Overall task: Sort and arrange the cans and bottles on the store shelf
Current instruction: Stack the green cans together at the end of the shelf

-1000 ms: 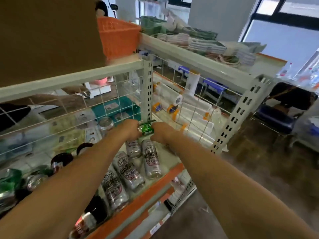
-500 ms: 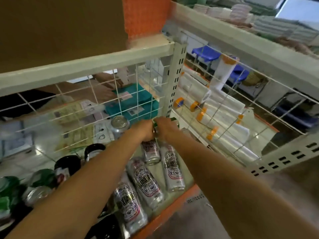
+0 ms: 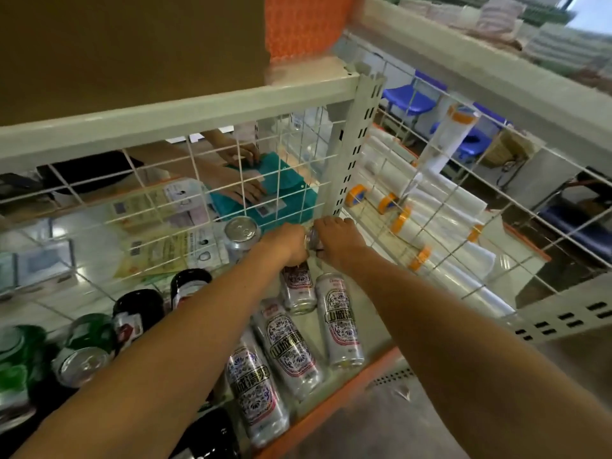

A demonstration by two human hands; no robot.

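Sorting under way on a store shelf (image 3: 347,390). At far left, green cans (image 3: 23,356) and dark bottles (image 3: 139,309) stand grouped, and an upright can (image 3: 241,231) sits at the back against the wire mesh (image 3: 195,180).

Just right of it, the left hand (image 3: 284,243) and the right hand (image 3: 337,241) meet in the back corner. Both are wrapped round a held can (image 3: 311,241), of which only a silvery end shows between them (the fingers hide its body).

A second ago this can, then plainly green, was out in the open above the lying cans (image 3: 288,346). Both hands have since carried it deeper in, to the foot of the post (image 3: 351,144), and the view has leaned in after it.

That reads as a placement nearly made. The held can looks about to be stood in the corner beside the upright can, though whether it touches the shelf yet cannot be told.

Below the wrists, the lying cans remain on their sides toward the orange front edge, so much of the sorting appears left to do. Further right, beyond the mesh, film rolls (image 3: 430,226) fill the neighbouring bay.
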